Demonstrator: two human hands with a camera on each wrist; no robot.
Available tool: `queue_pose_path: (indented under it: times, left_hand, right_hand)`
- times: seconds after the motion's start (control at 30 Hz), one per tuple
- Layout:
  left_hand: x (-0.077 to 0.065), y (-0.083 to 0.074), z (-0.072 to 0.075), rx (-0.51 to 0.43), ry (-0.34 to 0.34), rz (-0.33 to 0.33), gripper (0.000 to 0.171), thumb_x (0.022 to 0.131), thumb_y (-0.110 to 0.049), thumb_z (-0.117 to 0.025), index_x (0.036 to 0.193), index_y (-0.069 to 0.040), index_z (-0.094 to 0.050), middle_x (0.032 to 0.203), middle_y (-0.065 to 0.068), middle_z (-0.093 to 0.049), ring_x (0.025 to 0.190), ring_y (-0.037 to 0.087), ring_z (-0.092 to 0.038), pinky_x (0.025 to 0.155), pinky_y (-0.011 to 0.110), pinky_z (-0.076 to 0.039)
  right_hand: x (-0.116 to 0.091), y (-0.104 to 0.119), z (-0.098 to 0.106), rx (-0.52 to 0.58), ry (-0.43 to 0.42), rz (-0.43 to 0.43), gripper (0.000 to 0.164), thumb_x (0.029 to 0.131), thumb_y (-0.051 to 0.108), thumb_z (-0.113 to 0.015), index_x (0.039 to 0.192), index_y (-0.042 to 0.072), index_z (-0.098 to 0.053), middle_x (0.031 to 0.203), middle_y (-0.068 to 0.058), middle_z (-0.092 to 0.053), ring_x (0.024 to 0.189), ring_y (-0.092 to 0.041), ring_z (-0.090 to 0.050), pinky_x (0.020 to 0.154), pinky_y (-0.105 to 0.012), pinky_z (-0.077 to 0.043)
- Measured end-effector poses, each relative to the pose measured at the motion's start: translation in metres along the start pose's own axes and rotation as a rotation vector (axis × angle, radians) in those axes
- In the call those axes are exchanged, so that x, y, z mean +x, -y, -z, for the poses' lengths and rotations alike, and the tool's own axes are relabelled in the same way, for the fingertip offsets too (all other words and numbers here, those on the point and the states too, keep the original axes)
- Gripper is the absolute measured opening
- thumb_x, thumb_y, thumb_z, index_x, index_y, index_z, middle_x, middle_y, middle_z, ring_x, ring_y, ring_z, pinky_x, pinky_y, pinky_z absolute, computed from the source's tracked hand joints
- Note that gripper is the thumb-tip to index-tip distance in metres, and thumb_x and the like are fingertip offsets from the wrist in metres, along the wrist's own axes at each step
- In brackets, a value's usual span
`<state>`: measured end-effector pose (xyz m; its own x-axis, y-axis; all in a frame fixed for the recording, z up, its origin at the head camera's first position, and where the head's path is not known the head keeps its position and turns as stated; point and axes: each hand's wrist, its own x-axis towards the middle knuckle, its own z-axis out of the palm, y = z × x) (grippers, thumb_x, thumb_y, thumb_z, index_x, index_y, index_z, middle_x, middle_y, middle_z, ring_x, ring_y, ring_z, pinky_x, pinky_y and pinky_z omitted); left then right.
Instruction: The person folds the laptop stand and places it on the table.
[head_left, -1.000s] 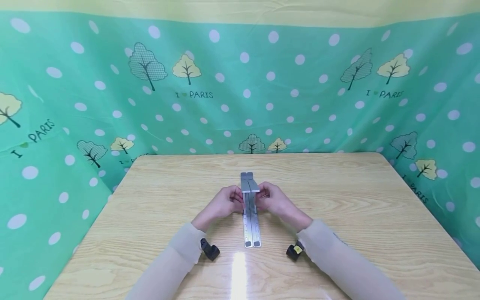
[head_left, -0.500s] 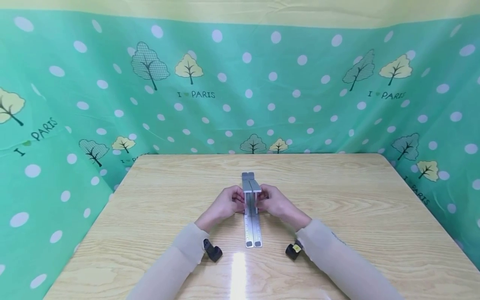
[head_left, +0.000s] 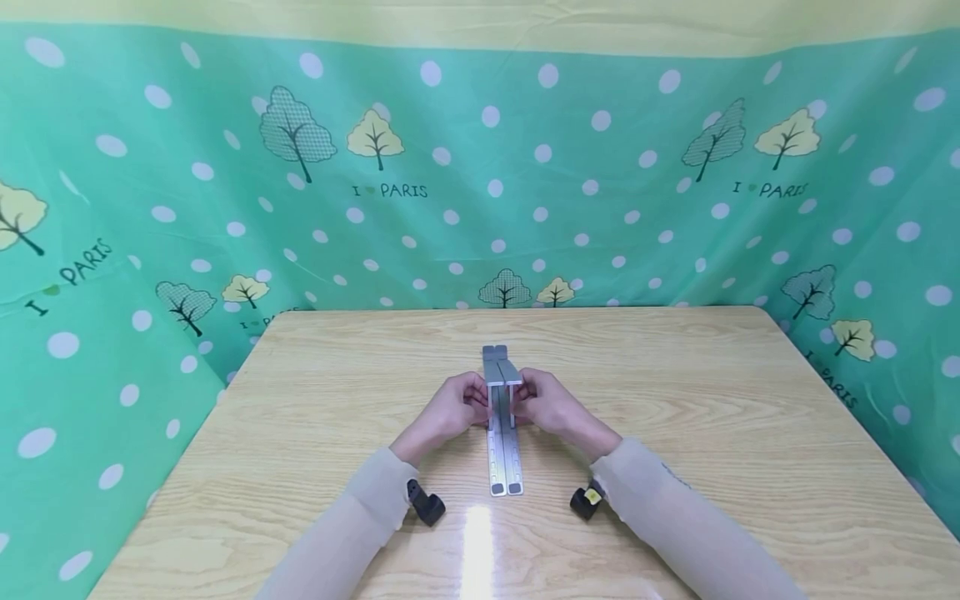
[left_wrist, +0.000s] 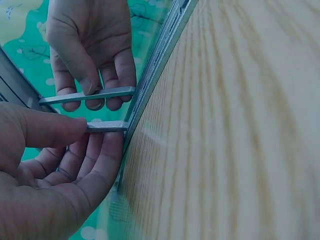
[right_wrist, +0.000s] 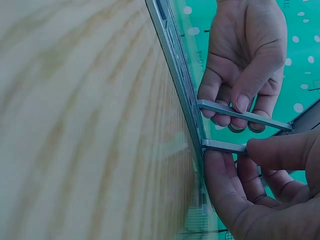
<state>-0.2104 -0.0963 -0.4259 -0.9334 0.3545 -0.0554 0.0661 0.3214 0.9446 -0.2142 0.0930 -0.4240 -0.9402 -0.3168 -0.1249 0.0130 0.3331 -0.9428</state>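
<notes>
A folding silver metal laptop stand (head_left: 504, 458) stands at the middle of the table, its two long base rails side by side and pointing toward me. Dark pads mark the rail ends. From the left, my left hand (head_left: 456, 405) pinches one flat strut (left_wrist: 107, 126) between thumb and fingers. My right hand (head_left: 546, 403) pinches the matching strut (right_wrist: 260, 118) from the right side. In the left wrist view both struts run from the base rail up to the raised upper arms. The upper part of the stand hides some fingertips in the head view.
The wood-grain table (head_left: 712, 400) stretches out on both sides of the stand. A green dotted cloth (head_left: 480, 183) hangs behind and beside it. Small black wrist cameras, one on the left (head_left: 427, 504) and one on the right (head_left: 585, 502), sit below the sleeves.
My left forearm has shifted very slightly to the right. Both hands keep their pinch on the stand's struts, and the stand stays in place.
</notes>
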Motion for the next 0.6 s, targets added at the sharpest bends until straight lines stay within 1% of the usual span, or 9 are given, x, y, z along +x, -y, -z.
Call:
queue_pose_path:
  times: [0.13,0.17,0.2,0.27,0.33,0.5,0.6]
  left_hand:
    - [0.0,0.0003,0.0001,-0.009,0.001,0.001,0.021,0.079,0.017,-0.058,0.098,0.011,-0.054,0.092,0.02,-0.06,0.081,0.026,-0.061,0.074,0.039,-0.055]
    - [-0.0001,0.0006,0.0003,-0.021,0.002,0.001,0.02,0.079,0.017,-0.059,0.097,0.01,-0.054,0.091,0.019,-0.061,0.08,0.025,-0.061,0.073,0.039,-0.056]
    - [0.0028,0.0061,0.0002,-0.033,0.001,0.007,0.021,0.079,0.016,-0.059,0.097,0.008,-0.055,0.091,0.018,-0.061,0.079,0.024,-0.061,0.073,0.038,-0.056]
    - [0.0032,0.0071,0.0003,-0.063,-0.002,0.013,0.021,0.078,0.016,-0.06,0.096,0.007,-0.055,0.089,0.016,-0.062,0.078,0.022,-0.061,0.071,0.036,-0.056]
    - [0.0034,0.0066,0.0005,-0.085,0.001,0.018,0.021,0.079,0.016,-0.061,0.097,0.007,-0.054,0.089,0.016,-0.062,0.077,0.021,-0.061,0.071,0.036,-0.057]
    - [0.0033,0.0046,0.0008,-0.114,-0.008,0.001,0.023,0.079,0.015,-0.061,0.099,0.008,-0.053,0.09,0.015,-0.06,0.077,0.019,-0.061,0.071,0.035,-0.056]
    - [0.0027,0.0038,0.0012,-0.127,-0.021,-0.022,0.025,0.079,0.015,-0.061,0.101,0.01,-0.052,0.09,0.015,-0.06,0.075,0.017,-0.06,0.069,0.031,-0.055]
  right_hand:
    - [0.0,0.0005,-0.0007,-0.008,-0.006,0.004,0.022,0.083,-0.012,-0.057,0.104,-0.003,-0.058,0.088,-0.013,-0.057,0.08,-0.021,-0.057,0.072,-0.036,-0.056]
    - [-0.0002,0.0009,-0.0009,-0.013,-0.009,0.004,0.022,0.083,-0.012,-0.058,0.103,-0.003,-0.058,0.088,-0.013,-0.057,0.08,-0.022,-0.057,0.072,-0.036,-0.056]
    - [-0.0003,0.001,-0.0011,-0.018,-0.013,0.006,0.021,0.083,-0.012,-0.057,0.102,-0.003,-0.058,0.088,-0.013,-0.058,0.08,-0.022,-0.057,0.072,-0.036,-0.056]
    - [-0.0007,0.002,-0.001,-0.025,-0.018,0.011,0.02,0.083,-0.012,-0.057,0.101,-0.003,-0.058,0.088,-0.012,-0.058,0.08,-0.022,-0.057,0.072,-0.037,-0.056]
    - [-0.0011,0.0027,-0.0008,-0.022,-0.02,0.013,0.019,0.083,-0.012,-0.057,0.101,-0.004,-0.057,0.088,-0.012,-0.058,0.08,-0.022,-0.057,0.071,-0.037,-0.057]
    - [-0.0015,0.005,0.0005,0.026,-0.007,0.015,0.02,0.084,-0.013,-0.056,0.103,-0.006,-0.055,0.092,-0.015,-0.056,0.082,-0.026,-0.06,0.071,-0.037,-0.058]
    - [-0.0016,0.0064,0.0018,0.064,0.003,0.02,0.022,0.084,-0.013,-0.055,0.105,-0.007,-0.054,0.095,-0.017,-0.054,0.084,-0.03,-0.061,0.071,-0.039,-0.058]
